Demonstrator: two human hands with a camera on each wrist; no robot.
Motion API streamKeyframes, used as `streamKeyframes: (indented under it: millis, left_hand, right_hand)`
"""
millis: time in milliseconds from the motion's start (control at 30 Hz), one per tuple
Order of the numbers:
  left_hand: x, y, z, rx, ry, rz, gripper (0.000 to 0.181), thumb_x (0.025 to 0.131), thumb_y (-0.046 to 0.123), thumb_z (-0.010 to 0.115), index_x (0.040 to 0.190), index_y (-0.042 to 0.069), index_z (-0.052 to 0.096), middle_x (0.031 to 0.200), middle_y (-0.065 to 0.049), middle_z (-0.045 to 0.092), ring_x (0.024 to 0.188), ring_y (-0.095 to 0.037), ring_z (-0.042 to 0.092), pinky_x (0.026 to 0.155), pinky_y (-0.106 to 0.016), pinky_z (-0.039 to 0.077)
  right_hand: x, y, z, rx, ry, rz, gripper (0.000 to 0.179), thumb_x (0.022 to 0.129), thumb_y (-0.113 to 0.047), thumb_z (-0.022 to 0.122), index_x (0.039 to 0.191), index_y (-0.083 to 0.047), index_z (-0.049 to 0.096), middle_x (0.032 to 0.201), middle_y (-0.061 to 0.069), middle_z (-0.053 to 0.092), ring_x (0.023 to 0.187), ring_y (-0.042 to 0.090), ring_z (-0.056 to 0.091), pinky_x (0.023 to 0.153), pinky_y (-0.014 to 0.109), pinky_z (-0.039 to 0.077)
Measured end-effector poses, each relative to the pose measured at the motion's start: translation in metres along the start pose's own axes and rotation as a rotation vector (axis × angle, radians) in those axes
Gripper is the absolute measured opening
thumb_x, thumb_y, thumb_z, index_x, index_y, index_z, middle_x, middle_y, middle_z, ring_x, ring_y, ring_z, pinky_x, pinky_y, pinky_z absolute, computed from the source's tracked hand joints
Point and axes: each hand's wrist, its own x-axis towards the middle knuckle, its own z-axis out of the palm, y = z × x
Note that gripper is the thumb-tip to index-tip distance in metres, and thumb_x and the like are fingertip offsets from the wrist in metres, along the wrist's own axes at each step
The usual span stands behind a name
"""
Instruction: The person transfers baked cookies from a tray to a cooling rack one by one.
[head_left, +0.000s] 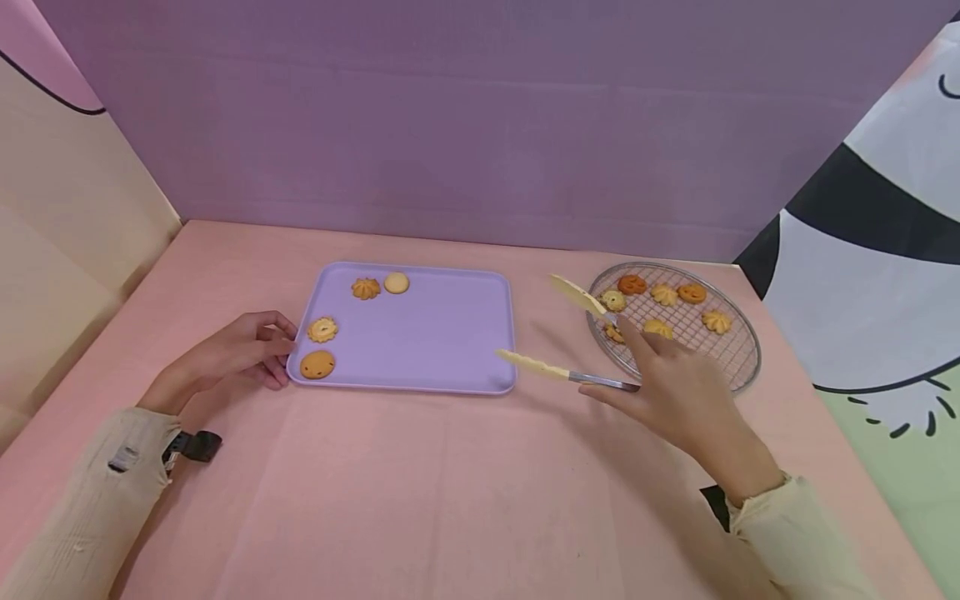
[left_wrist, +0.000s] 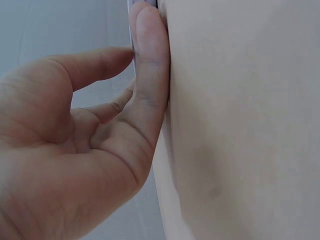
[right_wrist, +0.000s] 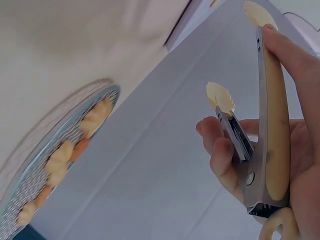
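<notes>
At the left edge of a lilac tray (head_left: 420,350), my left hand (head_left: 243,346) holds the rim with its thumb and fingers. On the tray lie a ridged star-shaped cookie (head_left: 366,288), a pale round cookie (head_left: 397,282), a scalloped cookie (head_left: 322,329) and a brown oval cookie (head_left: 317,364) with dark specks. My right hand (head_left: 675,387) grips a pair of tongs (right_wrist: 275,125) with cream-coloured tips and metal arms. The tongs' arms are spread apart, and nothing is between their tips. They are raised between the tray and a round wire rack (head_left: 738,354).
Several cookies (head_left: 717,322), some pale and ridged, others brown, lie on the rack to the right. A pink cloth (head_left: 420,492) covers the table. A purple panel (head_left: 465,150) stands along the back, with panels on both sides.
</notes>
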Motion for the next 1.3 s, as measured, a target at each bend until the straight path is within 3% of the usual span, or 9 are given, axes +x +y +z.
streamKeyframes:
  millis: [233, 400, 467, 733, 1000, 1167, 1300]
  left_hand:
    - [0.0, 0.001, 0.001, -0.011, 0.002, -0.005, 0.04, 0.101, 0.011, 0.055, 0.129, -0.011, 0.037, 0.098, -0.019, 0.062, 0.071, -0.022, 0.069, 0.068, -0.035, 0.062]
    - [-0.001, 0.002, 0.0, -0.007, 0.001, -0.003, 0.04, 0.101, 0.011, 0.055, 0.129, -0.011, 0.037, 0.098, -0.019, 0.063, 0.071, -0.022, 0.069, 0.068, -0.035, 0.062]
    - [-0.001, 0.001, 0.0, 0.001, 0.0, -0.001, 0.04, 0.101, 0.012, 0.055, 0.129, -0.011, 0.037, 0.099, -0.02, 0.062, 0.071, -0.023, 0.069, 0.068, -0.035, 0.062]
    - [0.0, 0.002, 0.0, 0.008, 0.003, -0.007, 0.04, 0.101, 0.012, 0.055, 0.13, -0.01, 0.037, 0.099, -0.02, 0.063, 0.071, -0.023, 0.069, 0.069, -0.035, 0.062]
    - [0.0, 0.002, -0.001, -0.003, 0.003, -0.013, 0.038, 0.101, 0.01, 0.054, 0.129, -0.011, 0.038, 0.096, -0.019, 0.064, 0.071, -0.025, 0.069, 0.069, -0.036, 0.062]
    - [0.0, 0.001, -0.001, 0.01, 0.009, -0.012, 0.038, 0.102, 0.012, 0.054, 0.129, -0.01, 0.038, 0.101, -0.021, 0.062, 0.073, -0.025, 0.069, 0.069, -0.036, 0.062]
    - [0.0, 0.0, -0.001, 0.001, 0.011, -0.009, 0.04, 0.101, 0.012, 0.055, 0.13, -0.01, 0.038, 0.1, -0.02, 0.062, 0.072, -0.024, 0.069, 0.068, -0.036, 0.062]
  right_hand:
    - [0.013, -0.017, 0.006, 0.023, 0.056, -0.094, 0.09, 0.074, -0.067, 0.073, 0.134, -0.003, 0.054, 0.103, 0.02, 0.07, 0.073, 0.036, 0.067, 0.047, 0.044, 0.051]
    - [0.023, -0.032, 0.008, 0.01, 0.067, -0.154, 0.1, 0.083, -0.085, 0.04, 0.134, 0.0, 0.056, 0.099, 0.019, 0.07, 0.073, 0.034, 0.066, 0.044, 0.04, 0.049]
    - [0.027, -0.038, 0.009, 0.004, 0.048, -0.16, 0.103, 0.083, -0.087, 0.033, 0.136, -0.001, 0.056, 0.098, 0.018, 0.069, 0.074, 0.033, 0.067, 0.044, 0.038, 0.048]
    - [0.045, -0.064, 0.015, 0.023, -0.013, -0.204, 0.097, 0.073, -0.07, 0.073, 0.139, -0.001, 0.054, 0.103, 0.018, 0.07, 0.08, 0.031, 0.069, 0.048, 0.037, 0.053]
    - [0.061, -0.086, 0.028, 0.06, -0.015, -0.255, 0.093, 0.076, -0.069, 0.072, 0.139, -0.003, 0.053, 0.101, 0.015, 0.07, 0.08, 0.028, 0.07, 0.051, 0.037, 0.054]
    - [0.072, -0.101, 0.037, 0.07, 0.004, -0.288, 0.09, 0.078, -0.069, 0.07, 0.136, -0.002, 0.054, 0.089, 0.009, 0.067, 0.068, 0.024, 0.064, 0.046, 0.035, 0.05]
    - [0.082, -0.112, 0.045, 0.062, -0.007, -0.307, 0.088, 0.08, -0.068, 0.069, 0.135, -0.002, 0.054, 0.09, 0.009, 0.068, 0.066, 0.023, 0.063, 0.044, 0.034, 0.049]
